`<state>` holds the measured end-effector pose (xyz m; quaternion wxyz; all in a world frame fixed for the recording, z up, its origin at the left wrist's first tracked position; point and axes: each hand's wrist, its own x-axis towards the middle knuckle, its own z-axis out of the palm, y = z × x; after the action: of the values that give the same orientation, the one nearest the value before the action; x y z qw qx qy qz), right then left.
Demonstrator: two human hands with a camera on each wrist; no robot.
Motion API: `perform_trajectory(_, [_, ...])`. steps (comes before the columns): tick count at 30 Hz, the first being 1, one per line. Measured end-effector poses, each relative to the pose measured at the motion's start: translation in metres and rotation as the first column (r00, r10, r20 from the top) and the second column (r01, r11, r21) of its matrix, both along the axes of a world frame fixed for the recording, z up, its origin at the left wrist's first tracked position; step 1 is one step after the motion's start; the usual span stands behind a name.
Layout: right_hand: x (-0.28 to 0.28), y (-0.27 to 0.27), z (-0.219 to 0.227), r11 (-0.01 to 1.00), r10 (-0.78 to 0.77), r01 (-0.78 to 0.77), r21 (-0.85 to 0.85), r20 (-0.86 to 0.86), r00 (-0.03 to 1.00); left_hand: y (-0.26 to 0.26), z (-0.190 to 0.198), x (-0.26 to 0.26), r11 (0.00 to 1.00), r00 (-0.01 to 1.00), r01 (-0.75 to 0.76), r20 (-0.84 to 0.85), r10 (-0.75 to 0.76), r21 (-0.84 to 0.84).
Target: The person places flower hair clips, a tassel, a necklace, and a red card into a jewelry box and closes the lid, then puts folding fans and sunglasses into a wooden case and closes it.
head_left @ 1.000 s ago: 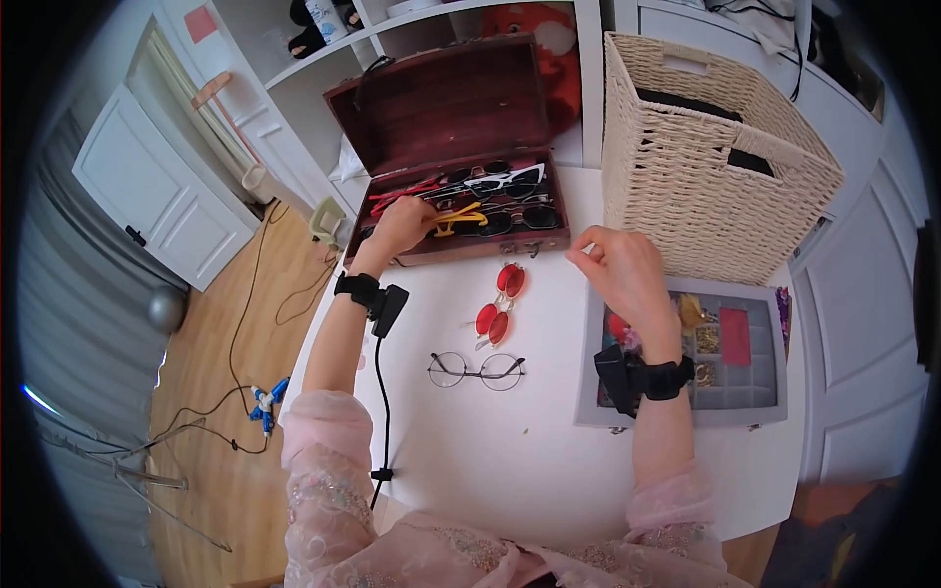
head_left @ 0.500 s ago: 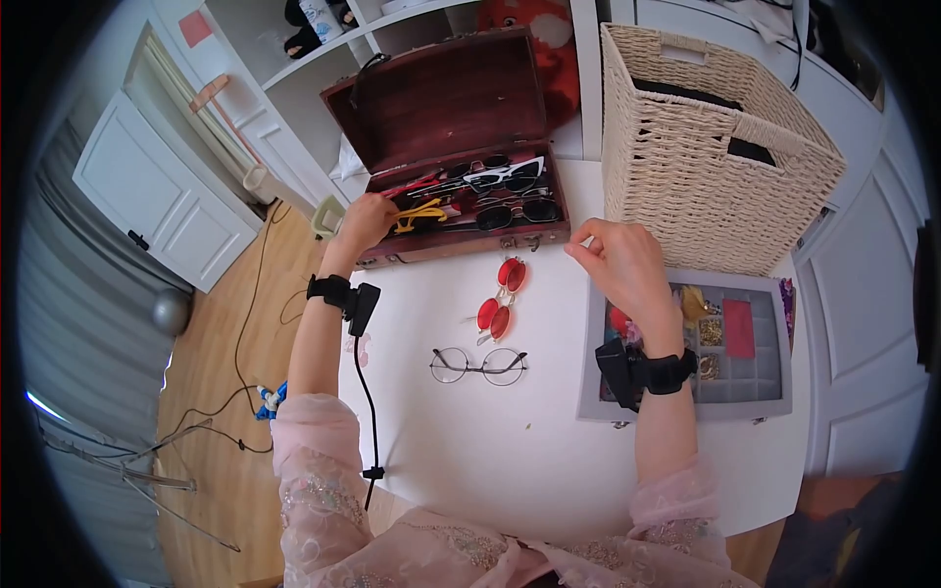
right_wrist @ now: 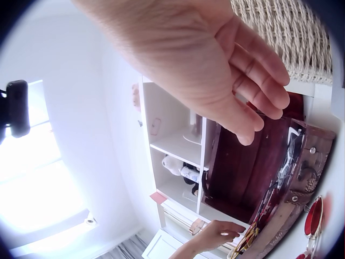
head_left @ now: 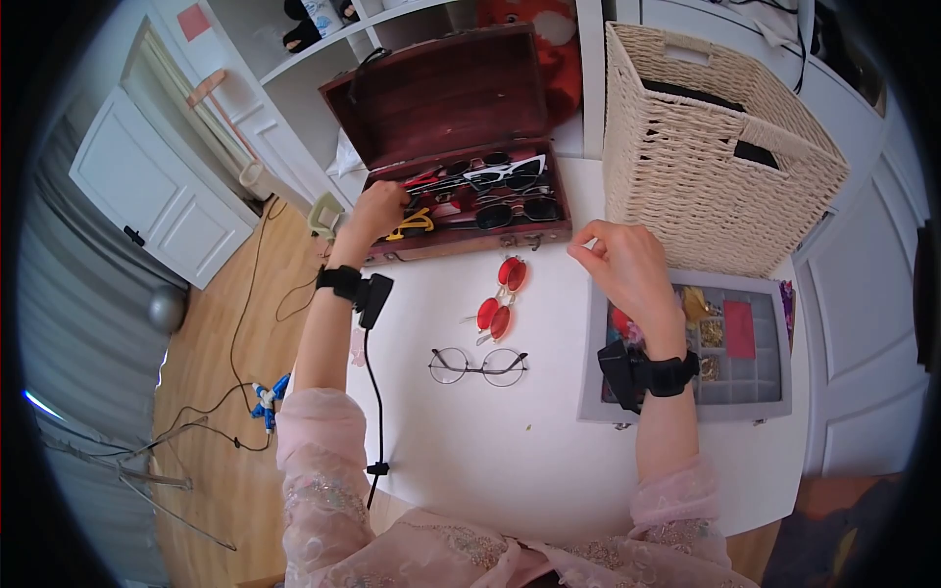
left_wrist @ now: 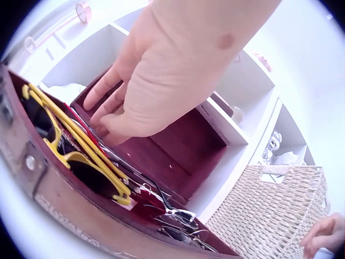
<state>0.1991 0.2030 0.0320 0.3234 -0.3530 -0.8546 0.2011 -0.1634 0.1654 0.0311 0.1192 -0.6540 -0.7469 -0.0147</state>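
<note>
Over the left end of the dark red wooden case [head_left: 441, 243] is the left hand [head_left: 375, 211]; in the left wrist view its fingers are loosely bent above the glasses, and whether they touch a red frame there cannot be told. Yellow glasses [left_wrist: 75, 156] lie folded in the case's front left part, below that hand. White-framed sunglasses [head_left: 505, 173] and several dark pairs fill the rest. The right hand [head_left: 627, 279] hangs in the air, fingers relaxed and holding nothing, between the case and the grey box. Red-lensed glasses [head_left: 501, 300] and round clear glasses [head_left: 477, 367] lie on the table.
A woven basket [head_left: 716, 186] stands behind the grey compartment box [head_left: 686, 412] at the right. The case's raised lid [head_left: 446, 98] leans back before white shelves [head_left: 323, 73]. A black cable [head_left: 380, 412] hangs from the left wrist strap across the white table [head_left: 461, 461].
The left hand moved left along the case with the yellow glasses, then let them go at the left end and rose slightly. The right hand has barely moved.
</note>
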Motion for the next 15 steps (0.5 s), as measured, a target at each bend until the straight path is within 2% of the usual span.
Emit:
perform_trajectory(1, [0.000, -0.001, 0.000, 1.000, -0.005, 0.005, -0.005, 0.009, 1.000, 0.007, -0.005, 0.002, 1.000, 1.000, -0.003, 0.003, 0.003, 0.003])
perform_trajectory(3, [0.000, -0.001, 0.000, 1.000, -0.008, 0.008, -0.001, 0.013, 1.000, 0.023, -0.017, 0.005, 0.968, 0.989, 0.136, 0.022, -0.144, 0.211])
perform_trajectory(4, [0.001, 0.000, -0.001, 1.000, -0.013, 0.013, -0.002, 0.013, 1.000, 0.033, -0.023, 0.005, 0.957, 0.985, 0.168, 0.004, -0.174, 0.236])
perform_trajectory(5, [0.002, 0.001, -0.001, 1.000, -0.018, 0.018, 0.006, 0.015, 1.000, 0.041, -0.029, 0.003, 0.954, 0.984, 0.172, 0.004, -0.179, 0.244])
perform_trajectory(7, [0.002, 0.001, -0.001, 1.000, -0.009, 0.009, -0.011, -0.004, 1.000, 0.049, -0.033, 0.009, 0.983, 0.989, 0.087, 0.109, -0.105, 0.159])
perform_trajectory(8, [0.003, 0.001, -0.001, 1.000, -0.012, 0.012, -0.008, -0.004, 1.000, 0.051, -0.036, 0.012, 0.976, 0.985, 0.075, 0.138, -0.104, 0.204])
perform_trajectory(11, [0.002, 0.002, -0.002, 1.000, -0.013, 0.013, -0.001, 0.001, 1.000, 0.056, -0.032, 0.016, 0.988, 0.997, 0.028, 0.074, -0.039, 0.150])
perform_trajectory(15, [0.003, 0.001, -0.001, 1.000, -0.018, 0.018, 0.025, 0.014, 1.000, 0.055, -0.028, 0.014, 0.987, 0.998, 0.052, 0.038, -0.059, 0.151])
